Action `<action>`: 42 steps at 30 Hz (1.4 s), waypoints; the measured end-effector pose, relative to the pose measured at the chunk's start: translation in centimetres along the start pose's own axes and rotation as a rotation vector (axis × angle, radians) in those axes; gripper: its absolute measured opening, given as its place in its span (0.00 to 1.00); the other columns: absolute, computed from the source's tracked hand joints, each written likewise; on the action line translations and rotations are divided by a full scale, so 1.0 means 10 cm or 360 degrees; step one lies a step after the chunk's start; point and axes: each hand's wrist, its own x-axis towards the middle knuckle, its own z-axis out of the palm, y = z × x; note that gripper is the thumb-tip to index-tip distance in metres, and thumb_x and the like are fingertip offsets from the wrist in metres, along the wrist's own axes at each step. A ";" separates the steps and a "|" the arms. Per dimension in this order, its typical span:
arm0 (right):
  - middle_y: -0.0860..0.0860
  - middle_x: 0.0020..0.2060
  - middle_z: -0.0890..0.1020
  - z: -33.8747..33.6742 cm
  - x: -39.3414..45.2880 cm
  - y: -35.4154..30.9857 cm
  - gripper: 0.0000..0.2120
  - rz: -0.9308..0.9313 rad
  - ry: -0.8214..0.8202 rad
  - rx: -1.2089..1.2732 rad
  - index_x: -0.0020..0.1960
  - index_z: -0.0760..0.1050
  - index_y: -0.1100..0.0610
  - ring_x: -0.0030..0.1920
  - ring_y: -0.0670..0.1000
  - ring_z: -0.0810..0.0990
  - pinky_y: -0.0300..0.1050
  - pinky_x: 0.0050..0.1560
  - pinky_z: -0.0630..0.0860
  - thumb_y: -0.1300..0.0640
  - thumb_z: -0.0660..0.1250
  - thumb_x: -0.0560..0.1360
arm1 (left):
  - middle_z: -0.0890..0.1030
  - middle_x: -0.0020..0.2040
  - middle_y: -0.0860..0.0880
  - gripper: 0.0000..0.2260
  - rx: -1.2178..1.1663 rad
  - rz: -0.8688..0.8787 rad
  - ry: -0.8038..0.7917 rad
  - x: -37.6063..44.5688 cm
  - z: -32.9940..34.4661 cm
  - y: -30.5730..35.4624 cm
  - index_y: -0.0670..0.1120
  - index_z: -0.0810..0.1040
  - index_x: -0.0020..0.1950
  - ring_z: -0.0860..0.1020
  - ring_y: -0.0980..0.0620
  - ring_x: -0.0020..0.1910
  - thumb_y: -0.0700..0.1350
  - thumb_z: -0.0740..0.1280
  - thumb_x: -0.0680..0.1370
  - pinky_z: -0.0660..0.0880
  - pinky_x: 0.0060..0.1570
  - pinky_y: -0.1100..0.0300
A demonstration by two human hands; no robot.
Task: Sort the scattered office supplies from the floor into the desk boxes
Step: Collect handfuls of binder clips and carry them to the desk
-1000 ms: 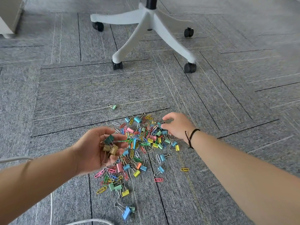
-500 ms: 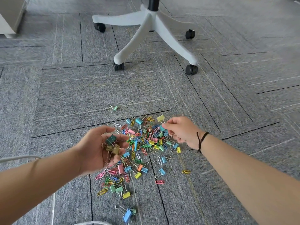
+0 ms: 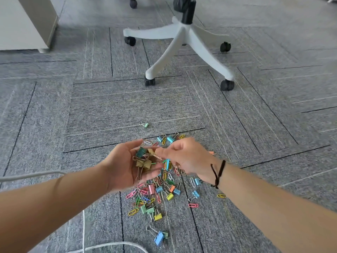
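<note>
A pile of coloured binder clips and paper clips (image 3: 160, 192) lies scattered on the grey carpet. My left hand (image 3: 122, 168) is palm up above the pile's left side, cupped round several binder clips (image 3: 144, 161), green and yellow ones. My right hand (image 3: 189, 159) reaches over from the right. Its fingertips pinch a yellowish binder clip (image 3: 150, 151) at the edge of the left palm. Both hands hide the middle of the pile. No desk boxes are in view.
One green binder clip (image 3: 145, 125) lies alone beyond the pile. A blue binder clip (image 3: 159, 238) lies nearest to me. A white office chair base (image 3: 184, 41) on castors stands further back. A white cable (image 3: 32, 175) runs along the left and bottom. A pale cabinet (image 3: 23, 24) stands far left.
My right hand lifted a yellow binder clip from the pile's far edge and carried it left to my left palm. My left hand rose slightly. The view tilted up.
</note>
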 end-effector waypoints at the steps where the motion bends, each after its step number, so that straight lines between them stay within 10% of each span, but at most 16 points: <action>1: 0.51 0.30 0.72 -0.02 0.00 -0.02 0.29 0.0053 -0.0012 0.0146 0.48 0.77 0.69 0.23 0.45 0.63 0.36 0.21 0.59 0.40 0.72 0.72 | 0.82 0.50 0.36 0.21 -0.0010 0.0024 0.0008 -0.02 -0.03 0.02 0.37 0.81 0.59 0.83 0.40 0.41 0.53 0.59 0.83 0.84 0.38 0.48; 7: 0.53 0.33 0.75 -0.42 -0.02 0.28 0.15 0.0475 0.0158 0.1561 0.41 0.74 0.59 0.27 0.47 0.69 0.37 0.23 0.62 0.48 0.67 0.77 | 0.80 0.41 0.38 0.17 -0.0040 0.0076 -0.0045 -0.08 -0.12 0.07 0.38 0.82 0.51 0.82 0.41 0.39 0.51 0.62 0.81 0.83 0.37 0.50; 12: 0.56 0.38 0.79 -0.74 -0.01 0.60 0.11 0.0508 0.0444 0.1690 0.46 0.73 0.60 0.32 0.50 0.75 0.39 0.26 0.71 0.52 0.62 0.81 | 0.79 0.39 0.40 0.15 0.0001 0.0039 -0.0077 -0.04 -0.08 0.05 0.39 0.81 0.52 0.79 0.44 0.34 0.50 0.63 0.76 0.79 0.30 0.56; 20: 0.50 0.32 0.71 -0.83 0.39 0.71 0.17 0.0766 0.0654 0.0589 0.39 0.71 0.56 0.24 0.46 0.65 0.38 0.20 0.58 0.46 0.71 0.77 | 0.76 0.37 0.42 0.15 0.0080 -0.0040 -0.0050 0.10 -0.11 -0.02 0.40 0.79 0.51 0.71 0.50 0.29 0.51 0.63 0.76 0.64 0.20 0.65; 32: 0.41 0.35 0.78 -0.42 1.10 0.14 0.18 -0.0136 0.0021 -0.1560 0.65 0.77 0.43 0.33 0.47 0.78 0.44 0.39 0.78 0.54 0.71 0.77 | 0.76 0.38 0.42 0.17 0.0061 0.0000 0.0013 0.05 -0.38 0.04 0.41 0.84 0.42 0.70 0.49 0.30 0.51 0.62 0.77 0.65 0.22 0.64; 36: 0.46 0.60 0.82 -0.36 1.21 0.21 0.13 -0.0169 -0.0046 -0.1724 0.61 0.80 0.45 0.49 0.49 0.81 0.42 0.43 0.72 0.51 0.71 0.77 | 0.76 0.37 0.42 0.17 0.0054 0.0003 0.0037 0.00 -0.45 0.07 0.40 0.83 0.43 0.71 0.49 0.29 0.51 0.61 0.78 0.64 0.22 0.64; 42: 0.38 0.36 0.70 -0.42 1.23 0.29 0.18 -0.0142 -0.0089 -0.1503 0.67 0.76 0.49 0.34 0.41 0.72 0.40 0.33 0.67 0.53 0.68 0.78 | 0.77 0.37 0.42 0.16 0.0054 0.0005 0.0063 0.01 -0.44 0.09 0.41 0.79 0.49 0.71 0.49 0.29 0.52 0.60 0.81 0.65 0.21 0.64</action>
